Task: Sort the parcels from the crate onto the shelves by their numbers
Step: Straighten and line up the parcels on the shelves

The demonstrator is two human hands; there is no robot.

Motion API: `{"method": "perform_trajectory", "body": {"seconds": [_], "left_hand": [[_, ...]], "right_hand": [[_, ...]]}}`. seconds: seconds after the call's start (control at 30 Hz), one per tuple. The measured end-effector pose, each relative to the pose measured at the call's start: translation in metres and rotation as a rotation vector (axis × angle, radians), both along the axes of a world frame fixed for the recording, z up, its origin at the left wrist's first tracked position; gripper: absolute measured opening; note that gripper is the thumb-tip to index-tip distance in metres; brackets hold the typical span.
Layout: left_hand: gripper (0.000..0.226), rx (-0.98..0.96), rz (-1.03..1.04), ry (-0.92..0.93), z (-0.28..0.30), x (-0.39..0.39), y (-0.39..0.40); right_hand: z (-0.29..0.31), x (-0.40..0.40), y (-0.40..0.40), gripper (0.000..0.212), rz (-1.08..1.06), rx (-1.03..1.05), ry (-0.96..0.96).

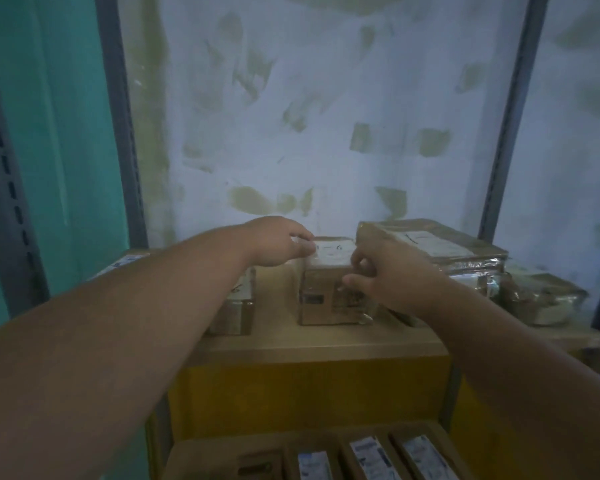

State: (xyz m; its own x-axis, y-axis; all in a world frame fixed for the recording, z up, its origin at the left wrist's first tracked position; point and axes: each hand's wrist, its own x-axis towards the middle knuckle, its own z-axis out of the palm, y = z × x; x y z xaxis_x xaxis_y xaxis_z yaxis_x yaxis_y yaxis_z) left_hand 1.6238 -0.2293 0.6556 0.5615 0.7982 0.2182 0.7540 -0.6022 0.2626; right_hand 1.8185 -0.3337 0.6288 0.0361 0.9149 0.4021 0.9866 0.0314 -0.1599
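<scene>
Both hands are holding the small parcel [326, 282] standing on the shelf [326, 337]: left hand [278, 242] is gripping its top-left edge, right hand [392, 275] is pinching its right side.

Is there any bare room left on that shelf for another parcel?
Some. A bare strip of shelf runs along its front edge, and a gap lies between the left box and the middle box. The right side is crowded with wrapped parcels.

Pale wall [326, 98] behind, greenish patches, perhaps tape residue; teal panel [56, 133] at left.
</scene>
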Motion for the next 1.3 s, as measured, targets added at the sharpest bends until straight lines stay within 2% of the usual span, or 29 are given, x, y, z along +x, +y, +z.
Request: {"method": "perform_trajectory", "body": {"seconds": [0.1,0.23,0.4,0.63,0.9,0.97,1.07,1.17,1.3], "left_hand": [[0.040,-0.022,-0.006,0.087,0.006,0.005,0.000],[0.034,-0.054,-0.016,0.053,0.008,-0.008,-0.004],[0.035,-0.017,-0.037,0.105,0.011,-0.022,-0.003],[0.025,-0.014,-0.089,0.041,0.006,-0.029,0.006],[0.034,0.074,-0.089,0.135,0.010,-0.025,0.001],[0.029,0.149,-0.097,0.119,0.013,-0.019,-0.005],[0.026,0.161,-0.180,0.082,0.021,0.002,-0.021],[0.029,0.193,-0.233,0.098,0.028,0.039,-0.039],[0.037,0.187,-0.202,0.082,0.031,0.094,-0.046]], "right_hand": [[-0.006,0.005,0.004,0.031,0.028,0.030,0.079],[-0.007,0.004,-0.001,0.030,0.088,0.043,0.138],[-0.008,-0.010,-0.004,0.028,0.107,0.045,0.187],[-0.009,-0.023,-0.008,0.026,0.064,0.035,0.211],[-0.006,-0.024,-0.020,0.034,0.021,0.008,0.153],[-0.002,-0.015,-0.030,0.042,0.006,0.036,0.138],[0.007,0.012,-0.047,0.041,-0.020,0.095,0.121],[0.018,0.055,-0.062,0.038,-0.078,0.118,0.137],[0.030,0.121,-0.070,0.038,-0.126,0.136,0.089]]}}
